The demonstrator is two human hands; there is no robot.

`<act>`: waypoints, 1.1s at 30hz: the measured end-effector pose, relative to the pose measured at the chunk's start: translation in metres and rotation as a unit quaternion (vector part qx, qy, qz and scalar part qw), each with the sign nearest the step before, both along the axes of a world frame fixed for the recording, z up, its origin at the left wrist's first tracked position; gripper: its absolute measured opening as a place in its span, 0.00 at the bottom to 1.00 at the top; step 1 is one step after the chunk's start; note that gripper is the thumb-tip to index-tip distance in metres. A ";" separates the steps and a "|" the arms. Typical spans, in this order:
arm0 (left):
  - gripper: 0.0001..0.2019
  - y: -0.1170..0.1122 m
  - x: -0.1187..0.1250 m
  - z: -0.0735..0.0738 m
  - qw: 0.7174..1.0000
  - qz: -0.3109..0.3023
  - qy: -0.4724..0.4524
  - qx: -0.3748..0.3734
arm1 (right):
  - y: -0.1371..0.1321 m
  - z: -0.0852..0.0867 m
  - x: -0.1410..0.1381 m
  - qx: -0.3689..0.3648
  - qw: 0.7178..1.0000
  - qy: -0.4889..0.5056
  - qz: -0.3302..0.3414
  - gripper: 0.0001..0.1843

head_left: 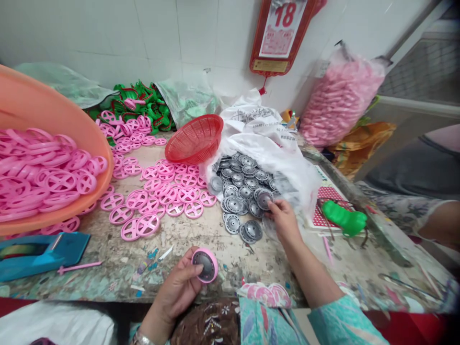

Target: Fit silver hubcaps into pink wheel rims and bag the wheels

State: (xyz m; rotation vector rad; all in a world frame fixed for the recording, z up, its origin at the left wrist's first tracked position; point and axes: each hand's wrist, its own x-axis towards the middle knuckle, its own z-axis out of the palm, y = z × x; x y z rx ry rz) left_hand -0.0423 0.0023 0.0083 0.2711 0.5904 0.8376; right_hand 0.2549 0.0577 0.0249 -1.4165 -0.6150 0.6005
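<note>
Near the table's front edge my left hand [185,282] grips a toy wheel [208,266], a pink rim with a grey disc seated in it. The thumb presses on the disc's face. Over on the right, my right hand [283,216] pinches a grey hubcap disc [265,200] at the edge of a pile of grey discs [237,191]. These spill from the mouth of a white plastic bag [283,153]. Loose pink spoked rims [168,191] lie spread over the table left of the pile.
An orange basin [104,177] full of pink rims tilts at the left, above a blue tape dispenser [68,251]. Behind are a red basket [196,139] and green parts [161,112]. To the right lies a green toy piece [345,218]; a person sits beyond.
</note>
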 end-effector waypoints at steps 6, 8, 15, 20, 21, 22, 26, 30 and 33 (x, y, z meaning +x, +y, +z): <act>0.12 0.001 0.000 0.000 1.000 -0.003 -0.005 -0.007 | -0.008 0.001 -0.005 -0.034 0.996 -0.075 0.041 0.17; 0.11 0.002 0.000 0.000 1.000 -0.005 -0.004 -0.009 | -0.011 0.001 -0.008 -0.047 0.992 -0.101 0.051 0.17; 0.09 0.002 -0.001 -0.001 1.000 -0.010 -0.008 -0.012 | -0.012 0.000 -0.011 -0.051 0.980 -0.183 0.059 0.18; 0.08 0.003 -0.001 -0.002 1.000 -0.016 -0.017 -0.004 | -0.013 -0.002 -0.013 -0.056 0.974 -0.209 0.067 0.18; 0.08 0.003 -0.001 -0.002 1.000 -0.014 -0.017 -0.005 | -0.013 -0.002 -0.013 -0.059 0.973 -0.209 0.075 0.18; 0.08 0.003 -0.001 -0.002 1.000 -0.011 -0.017 -0.006 | -0.013 -0.002 -0.013 -0.060 0.973 -0.208 0.079 0.18; 0.08 0.003 -0.001 -0.002 1.000 -0.009 -0.013 -0.005 | -0.012 -0.006 -0.012 -0.068 0.972 -0.204 0.094 0.19; 0.09 0.003 -0.001 -0.001 1.000 -0.009 -0.016 -0.004 | -0.012 -0.011 -0.010 -0.079 0.971 -0.192 0.118 0.21; 0.09 0.002 -0.001 -0.002 1.000 -0.004 -0.013 -0.011 | -0.014 -0.013 -0.009 -0.086 0.969 -0.192 0.127 0.21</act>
